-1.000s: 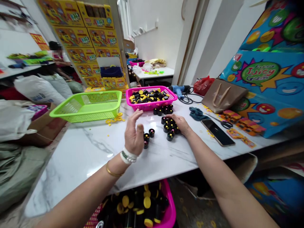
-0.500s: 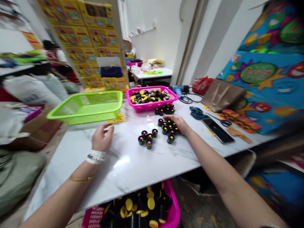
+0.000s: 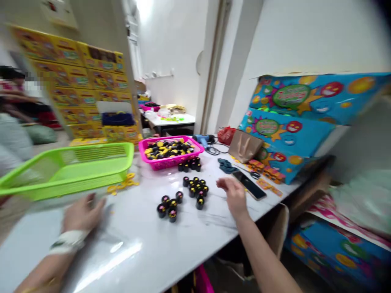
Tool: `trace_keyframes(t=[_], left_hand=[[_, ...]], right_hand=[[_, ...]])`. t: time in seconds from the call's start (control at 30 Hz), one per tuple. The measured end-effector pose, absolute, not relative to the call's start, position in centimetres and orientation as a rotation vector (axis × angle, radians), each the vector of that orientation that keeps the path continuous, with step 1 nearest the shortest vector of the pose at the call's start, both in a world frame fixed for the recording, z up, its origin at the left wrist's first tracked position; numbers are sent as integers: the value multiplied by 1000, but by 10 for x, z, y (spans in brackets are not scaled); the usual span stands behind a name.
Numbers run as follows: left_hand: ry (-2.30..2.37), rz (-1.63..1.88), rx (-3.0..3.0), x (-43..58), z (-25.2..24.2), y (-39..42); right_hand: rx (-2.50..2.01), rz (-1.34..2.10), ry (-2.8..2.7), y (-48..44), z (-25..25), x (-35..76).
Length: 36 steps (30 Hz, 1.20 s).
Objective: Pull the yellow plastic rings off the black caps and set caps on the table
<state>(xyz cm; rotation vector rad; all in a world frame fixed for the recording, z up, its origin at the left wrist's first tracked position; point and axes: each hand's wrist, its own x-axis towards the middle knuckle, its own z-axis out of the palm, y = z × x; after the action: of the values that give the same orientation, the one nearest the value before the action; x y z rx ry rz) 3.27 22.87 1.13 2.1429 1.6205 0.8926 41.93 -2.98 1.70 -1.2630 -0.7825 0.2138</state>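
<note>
My left hand (image 3: 82, 213), somewhat blurred, is low over the left of the white table, its thumb apart from the fingers and nothing seen in it. My right hand (image 3: 234, 194) hovers right of the black caps, beside a phone (image 3: 249, 185); its fingers are loosely bent and hold nothing I can see. One cluster of small round black caps with yellow or pink centres (image 3: 198, 188) stands mid-table. A smaller group of such caps (image 3: 172, 203) lies nearer me, and more caps (image 3: 190, 164) stand by the pink basket (image 3: 171, 162), which holds black and yellow pieces.
A green basket (image 3: 91, 183) stands at the left, with yellow plastic pieces (image 3: 124, 184) beside it. Toward the right are scissors (image 3: 254, 174), a dark cloth (image 3: 226, 165), a paper bag (image 3: 245, 146), a blue power tool (image 3: 204, 140) and colourful blue boxes (image 3: 284, 130). A person sits far left.
The view has swung right and up. My right hand has drawn away from the cap cluster toward the phone. The left hand now appears lower and farther left in view.
</note>
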Motion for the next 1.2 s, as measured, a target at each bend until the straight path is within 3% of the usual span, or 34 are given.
trace_keyframes(t=[0.13, 0.3, 0.43, 0.63, 0.83, 1.2], left_hand=[[1749, 725, 2328, 53, 12, 210], [1899, 635, 2322, 60, -3, 212], [1758, 604, 2409, 70, 0, 213], [1458, 509, 2568, 55, -1, 220], [1334, 508, 2574, 48, -8, 220], [2192, 807, 1959, -37, 12, 266]], right_hand=[[-1438, 133, -818, -73, 25, 355], [-1315, 527, -1423, -65, 54, 247], [-1297, 573, -1593, 24, 57, 183], [-1799, 345, -1354, 182, 37, 176], [-1955, 325, -1454, 232, 9, 178], [-1949, 173, -1481, 200, -15, 180]])
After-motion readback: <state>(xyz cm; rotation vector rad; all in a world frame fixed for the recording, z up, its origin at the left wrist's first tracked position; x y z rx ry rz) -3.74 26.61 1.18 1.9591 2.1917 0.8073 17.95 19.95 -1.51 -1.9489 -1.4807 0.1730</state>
